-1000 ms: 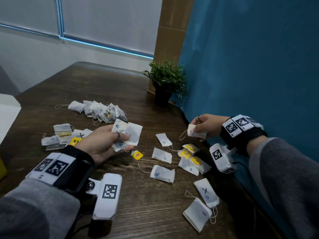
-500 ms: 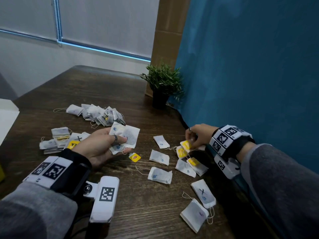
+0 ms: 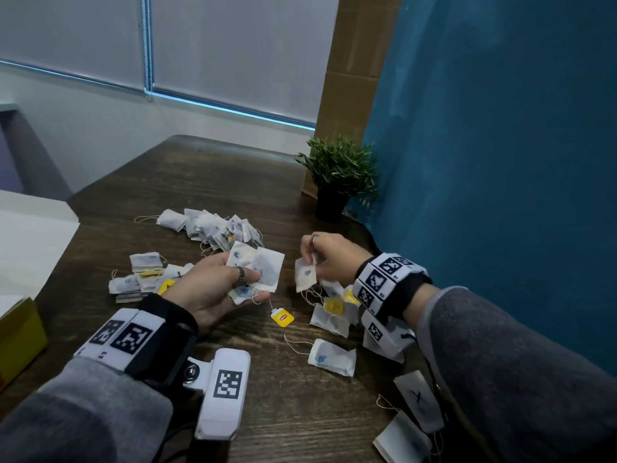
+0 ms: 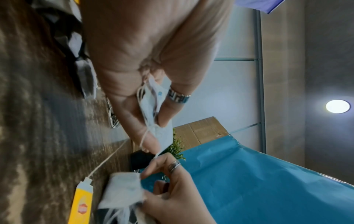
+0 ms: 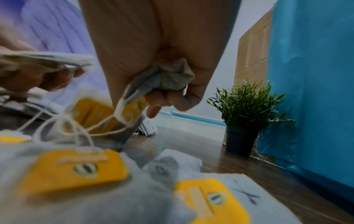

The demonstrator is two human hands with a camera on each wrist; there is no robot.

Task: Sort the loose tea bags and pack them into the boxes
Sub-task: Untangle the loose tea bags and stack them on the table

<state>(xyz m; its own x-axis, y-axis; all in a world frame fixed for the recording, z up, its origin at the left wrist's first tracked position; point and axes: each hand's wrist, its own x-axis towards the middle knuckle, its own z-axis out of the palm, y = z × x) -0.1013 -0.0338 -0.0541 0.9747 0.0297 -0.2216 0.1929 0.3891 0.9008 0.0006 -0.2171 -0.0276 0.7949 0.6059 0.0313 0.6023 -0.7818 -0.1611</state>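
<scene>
My left hand holds a small fan of white tea bags with blue marks above the dark wooden table. In the left wrist view the thumb and fingers pinch that bundle of tea bags. A yellow tag hangs on its string below them. My right hand pinches one white tea bag, lifted close to the left hand's fan. In the right wrist view its fingers are curled round the crumpled tea bag. Loose tea bags with yellow tags lie under and in front of the right wrist.
A heap of tea bags lies mid-table and a stacked pile sits left of my left hand. A potted plant stands by the blue wall. A yellow box and a white surface are at the left edge.
My right hand went down to the loose bags by the wall, then lifted and carried one tea bag left toward the fan in my left hand. The left hand stayed roughly in place.
</scene>
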